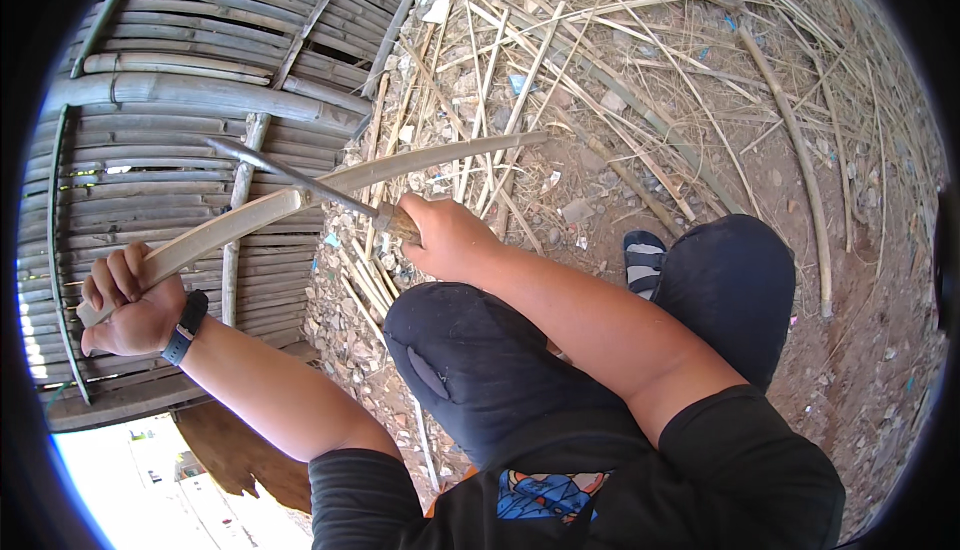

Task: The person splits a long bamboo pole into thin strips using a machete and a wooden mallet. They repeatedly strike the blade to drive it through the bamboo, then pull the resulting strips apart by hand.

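**Shaving a bamboo strip: what keeps the cut clean for me**

Up on the edge of the slatted bamboo platform (180, 100), that's where I sit for this, knees in dark trousers hanging over the dirt. Only the head view to go on, so here's what it shows.

My left hand (130, 305) is clenched around the near end of the long bamboo strip (300, 200), fingers fully wrapped, watch on the wrist. From there the strip runs up and to the right, past my right hand, its far end out over the litter of split canes and offcuts on the ground (620, 150).

My right hand (445, 235) is closed tight on the wooden handle of the knife (300, 180). The blade lies across the strip about midway, touching it, point aimed left toward the platform.

How I'd do it well, just my take:
- Keep the blade at a shallow angle so it shaves instead of digging in.
- Lock the left wrist; if the strip flexes, the cut wanders.
- Push the edge away from my knee (460, 350), which sits just below the handle.
- Short strokes, since a long strip like this probably springs.
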